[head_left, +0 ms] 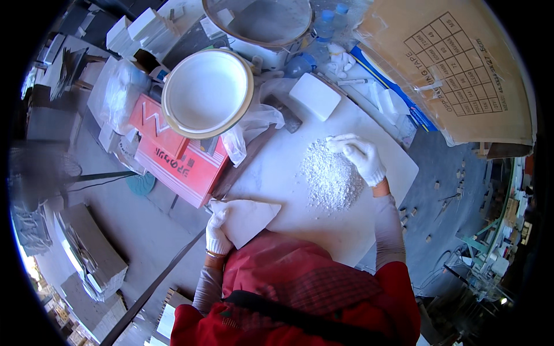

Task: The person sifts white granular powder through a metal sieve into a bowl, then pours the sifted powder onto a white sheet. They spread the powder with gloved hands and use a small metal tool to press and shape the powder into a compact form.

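Note:
My left hand (217, 232), in a white knit glove, grips a flat white piece of stone or tile (249, 219) with a pointed corner by its left edge. The piece is held over the near left edge of the pale worktop (300, 228). On that top lies a heap of small white chips (330, 179), with fine bits scattered round it. At the heap's upper right edge is my right hand (358, 154), also gloved. Its fingers are bent and drawn together over the chips; what they hold, if anything, is hidden.
Left of the worktop, a white bowl (206, 92) stands over red boxes (184, 167). Behind are a large bucket (262, 23), a white block (315, 97) and water bottles (324, 26). A big cardboard box (456, 69) rises at the far right.

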A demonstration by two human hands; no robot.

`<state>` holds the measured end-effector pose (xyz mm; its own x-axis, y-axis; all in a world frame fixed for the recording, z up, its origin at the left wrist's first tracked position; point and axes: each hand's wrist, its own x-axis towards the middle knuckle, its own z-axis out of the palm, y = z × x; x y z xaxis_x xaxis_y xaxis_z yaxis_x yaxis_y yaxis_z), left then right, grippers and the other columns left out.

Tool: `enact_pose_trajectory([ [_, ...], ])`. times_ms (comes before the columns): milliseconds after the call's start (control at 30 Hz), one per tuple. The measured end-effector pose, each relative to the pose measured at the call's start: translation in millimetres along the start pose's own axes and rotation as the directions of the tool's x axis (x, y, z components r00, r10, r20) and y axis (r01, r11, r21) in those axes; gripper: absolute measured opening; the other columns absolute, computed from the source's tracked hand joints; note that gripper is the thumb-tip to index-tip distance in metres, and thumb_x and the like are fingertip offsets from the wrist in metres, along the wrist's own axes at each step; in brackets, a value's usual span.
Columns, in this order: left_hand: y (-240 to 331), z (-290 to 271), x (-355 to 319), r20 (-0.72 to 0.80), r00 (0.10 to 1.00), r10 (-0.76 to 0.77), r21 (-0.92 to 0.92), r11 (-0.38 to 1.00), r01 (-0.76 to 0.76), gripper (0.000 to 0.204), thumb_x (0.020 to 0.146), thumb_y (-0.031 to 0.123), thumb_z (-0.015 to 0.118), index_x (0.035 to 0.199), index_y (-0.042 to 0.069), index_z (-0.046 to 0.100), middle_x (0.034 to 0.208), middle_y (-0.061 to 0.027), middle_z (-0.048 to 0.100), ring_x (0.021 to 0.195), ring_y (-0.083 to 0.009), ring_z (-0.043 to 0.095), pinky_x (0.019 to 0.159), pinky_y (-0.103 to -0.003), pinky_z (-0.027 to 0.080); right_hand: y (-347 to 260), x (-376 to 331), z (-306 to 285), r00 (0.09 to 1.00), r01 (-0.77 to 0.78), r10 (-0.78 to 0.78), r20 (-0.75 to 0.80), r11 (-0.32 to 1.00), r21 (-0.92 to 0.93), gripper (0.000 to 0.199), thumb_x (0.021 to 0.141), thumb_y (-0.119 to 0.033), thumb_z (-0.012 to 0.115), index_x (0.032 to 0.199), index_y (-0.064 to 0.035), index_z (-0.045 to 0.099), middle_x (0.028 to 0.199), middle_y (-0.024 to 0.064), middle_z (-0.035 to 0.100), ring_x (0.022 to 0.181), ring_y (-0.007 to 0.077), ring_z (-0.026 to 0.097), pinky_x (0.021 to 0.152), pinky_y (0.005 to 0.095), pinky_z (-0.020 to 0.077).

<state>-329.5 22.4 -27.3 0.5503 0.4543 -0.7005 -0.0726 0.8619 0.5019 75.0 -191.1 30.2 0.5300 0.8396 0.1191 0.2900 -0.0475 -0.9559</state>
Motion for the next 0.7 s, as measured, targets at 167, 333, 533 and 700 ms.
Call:
enact_pose_trajectory([
  [167,-1.9,-9.9,6.8,-0.004,1.0,0.002,0.019,1.0,-0.002,0.047,0.091,0.024,0.077,0.13,-0.001,0.067,0.127,-0.014,0.072,0.116,-0.0297,0.07,0.107,-0.045,0.055,-15.4,30.4,73.2,0.951,0.225,-0.307,0.041,0.596,-0.771,0.032,0.098,-0.033,0.07,0.102,-0.0026,0.077,0.109,0.0171,0.073,0.114,0.0369,0.069,0.103,0.0487,0.0528],
  [333,-3.3,-12.2,8.7,0.022,1.0,-0.017,-0.033,0.999,0.017,0.044,0.093,0.022,0.075,0.132,0.0,0.067,0.129,-0.0133,0.072,0.118,-0.029,0.069,0.109,-0.044,0.054,-0.4,24.4,94.1,0.965,0.252,-0.042,0.257,0.403,-0.88,0.039,0.094,-0.042,0.071,0.108,-0.0059,0.071,0.115,0.0152,0.068,0.121,0.0378,0.06,0.107,0.052,0.047],
  [533,-1.2,-18.2,10.0,0.101,0.995,0.014,-0.022,1.0,-0.012,0.045,0.095,0.02,0.073,0.132,-0.004,0.065,0.129,-0.0133,0.071,0.118,-0.0272,0.068,0.11,-0.042,0.053,-45.3,-13.2,139.4,0.969,0.227,-0.206,0.137,0.522,-0.822,0.037,0.093,-0.038,0.072,0.109,-0.0054,0.07,0.118,0.0145,0.067,0.124,0.0379,0.058,0.108,0.0534,0.0461],
  [700,24.7,-23.7,2.5,0.196,0.977,0.079,0.133,0.985,-0.107,0.041,0.095,0.017,0.071,0.129,-0.005,0.067,0.126,-0.012,0.072,0.113,-0.0238,0.069,0.105,-0.039,0.054,-19.9,-29.6,172.0,0.985,0.171,-0.098,0.145,0.366,-0.915,0.032,0.098,-0.037,0.069,0.107,-0.0071,0.075,0.115,0.0115,0.071,0.127,0.0341,0.058,0.114,0.0536,0.0426],
])
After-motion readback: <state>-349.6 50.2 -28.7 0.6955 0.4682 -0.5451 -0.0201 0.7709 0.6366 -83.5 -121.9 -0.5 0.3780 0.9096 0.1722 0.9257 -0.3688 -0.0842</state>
